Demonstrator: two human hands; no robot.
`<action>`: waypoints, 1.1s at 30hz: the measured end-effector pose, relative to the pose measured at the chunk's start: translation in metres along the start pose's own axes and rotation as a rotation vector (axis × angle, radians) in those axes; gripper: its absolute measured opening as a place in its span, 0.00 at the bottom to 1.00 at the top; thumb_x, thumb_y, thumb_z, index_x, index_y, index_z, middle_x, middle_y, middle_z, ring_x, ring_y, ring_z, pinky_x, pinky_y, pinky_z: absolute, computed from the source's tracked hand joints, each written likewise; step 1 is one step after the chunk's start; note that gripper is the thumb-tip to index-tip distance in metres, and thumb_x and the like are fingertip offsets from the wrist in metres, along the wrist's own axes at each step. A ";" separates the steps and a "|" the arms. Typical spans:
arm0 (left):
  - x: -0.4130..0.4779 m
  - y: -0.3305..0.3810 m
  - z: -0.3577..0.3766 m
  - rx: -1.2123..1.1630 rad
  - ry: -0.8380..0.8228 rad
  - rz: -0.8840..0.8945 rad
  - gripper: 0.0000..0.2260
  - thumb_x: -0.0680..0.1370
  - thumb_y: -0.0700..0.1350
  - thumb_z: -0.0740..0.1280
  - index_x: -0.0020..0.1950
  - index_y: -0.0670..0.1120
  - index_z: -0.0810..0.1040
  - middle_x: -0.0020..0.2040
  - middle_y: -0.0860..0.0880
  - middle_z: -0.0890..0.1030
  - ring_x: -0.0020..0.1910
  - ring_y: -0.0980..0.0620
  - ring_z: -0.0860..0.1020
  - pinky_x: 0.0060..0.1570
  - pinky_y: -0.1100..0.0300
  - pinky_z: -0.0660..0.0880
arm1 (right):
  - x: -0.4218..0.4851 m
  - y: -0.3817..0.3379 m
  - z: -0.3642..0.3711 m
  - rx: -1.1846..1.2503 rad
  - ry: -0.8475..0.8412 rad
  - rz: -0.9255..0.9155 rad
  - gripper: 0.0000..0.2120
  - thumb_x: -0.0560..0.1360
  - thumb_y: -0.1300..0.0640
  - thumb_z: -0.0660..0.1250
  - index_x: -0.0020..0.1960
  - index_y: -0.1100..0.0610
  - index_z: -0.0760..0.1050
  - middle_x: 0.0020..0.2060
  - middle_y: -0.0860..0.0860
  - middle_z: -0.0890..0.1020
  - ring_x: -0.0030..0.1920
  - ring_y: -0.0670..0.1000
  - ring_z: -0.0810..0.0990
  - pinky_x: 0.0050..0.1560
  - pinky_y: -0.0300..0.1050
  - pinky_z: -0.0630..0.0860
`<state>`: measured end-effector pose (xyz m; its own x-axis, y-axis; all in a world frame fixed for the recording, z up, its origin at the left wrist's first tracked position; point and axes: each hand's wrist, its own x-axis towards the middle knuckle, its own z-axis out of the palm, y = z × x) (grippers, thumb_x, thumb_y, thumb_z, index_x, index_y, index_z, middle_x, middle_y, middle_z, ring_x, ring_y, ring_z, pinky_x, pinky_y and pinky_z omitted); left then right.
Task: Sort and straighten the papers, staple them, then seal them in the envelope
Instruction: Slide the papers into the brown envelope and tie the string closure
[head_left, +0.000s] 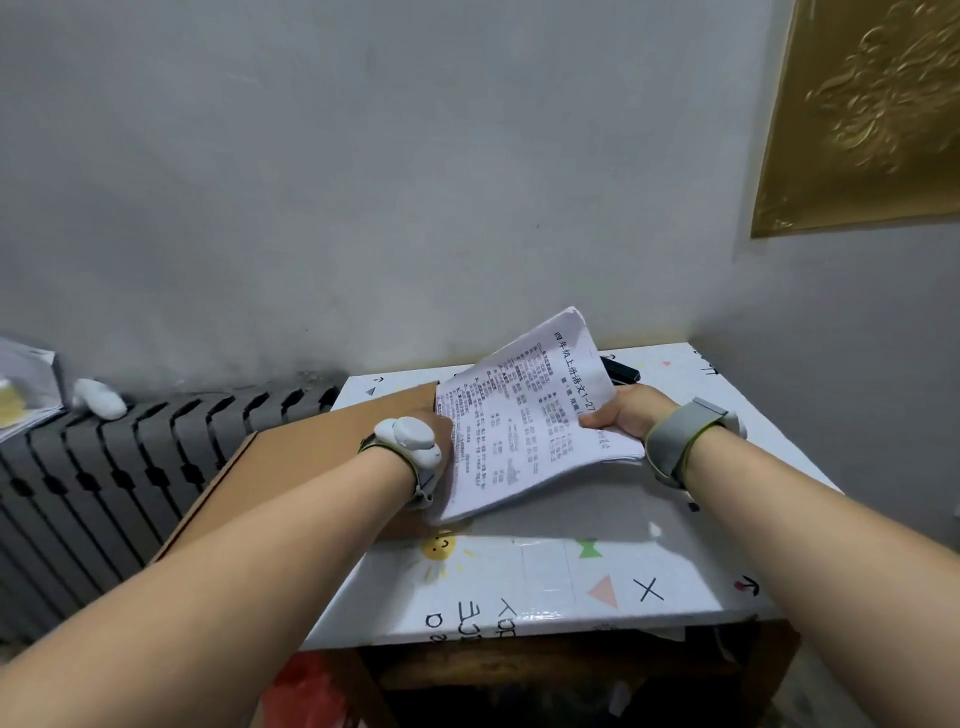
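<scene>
1. Papers (524, 415): a stack of printed sheets, held tilted above the middle of the tabletop (519, 582). Its far corner rises toward the wall and its shadow falls on the surface below.
2. Left hand (437, 418): at the stack's left edge and grasping it. The fingers are mostly out of sight under the sheets and behind a white wrist device (408, 439).
3. Right hand (618, 415): clasps the stack's right edge, thumb on top of the print, fingers underneath. There is a grey band (675, 436) on that wrist.
4. Envelope (311, 457): brown, lying flat along the tabletop's left side, overhanging the left edge. Its right end is tucked beneath the papers and the left wrist.
5. Stapler (621, 371): black, near the far edge of the tabletop, partly hidden behind the stack.
6. Tabletop: white, printed with coloured shapes and marks.
7. Radiator (130, 452): dark, against the wall just left of the tabletop, with a small white object (98, 399) on top.
8. Gold embossed hanging (872, 114): on the wall, upper right.
</scene>
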<state>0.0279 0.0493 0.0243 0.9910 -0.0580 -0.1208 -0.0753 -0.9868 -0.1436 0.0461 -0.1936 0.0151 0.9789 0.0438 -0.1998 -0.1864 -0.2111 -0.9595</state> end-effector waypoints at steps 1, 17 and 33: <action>-0.001 0.002 0.000 0.031 0.002 -0.002 0.15 0.79 0.39 0.56 0.65 0.46 0.68 0.54 0.48 0.67 0.52 0.52 0.68 0.48 0.66 0.67 | -0.001 0.000 0.002 0.022 -0.012 0.007 0.16 0.69 0.73 0.68 0.56 0.68 0.77 0.58 0.60 0.79 0.59 0.60 0.78 0.66 0.52 0.71; -0.012 0.042 -0.010 -0.046 0.182 0.143 0.08 0.74 0.47 0.62 0.48 0.48 0.65 0.57 0.47 0.66 0.42 0.45 0.72 0.41 0.55 0.66 | -0.002 0.006 0.015 0.177 -0.086 0.031 0.17 0.70 0.76 0.65 0.59 0.72 0.74 0.60 0.61 0.77 0.50 0.60 0.79 0.60 0.53 0.74; -0.011 0.048 -0.008 -0.087 0.212 0.202 0.10 0.77 0.48 0.57 0.57 0.47 0.68 0.59 0.46 0.67 0.45 0.43 0.73 0.43 0.54 0.68 | -0.013 0.007 0.009 0.112 -0.063 -0.001 0.14 0.71 0.74 0.66 0.57 0.69 0.76 0.54 0.62 0.80 0.49 0.60 0.80 0.58 0.52 0.75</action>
<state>0.0142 0.0011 0.0269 0.9585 -0.2761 0.0708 -0.2729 -0.9607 -0.0513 0.0309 -0.1872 0.0089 0.9725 0.1060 -0.2076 -0.1971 -0.1011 -0.9752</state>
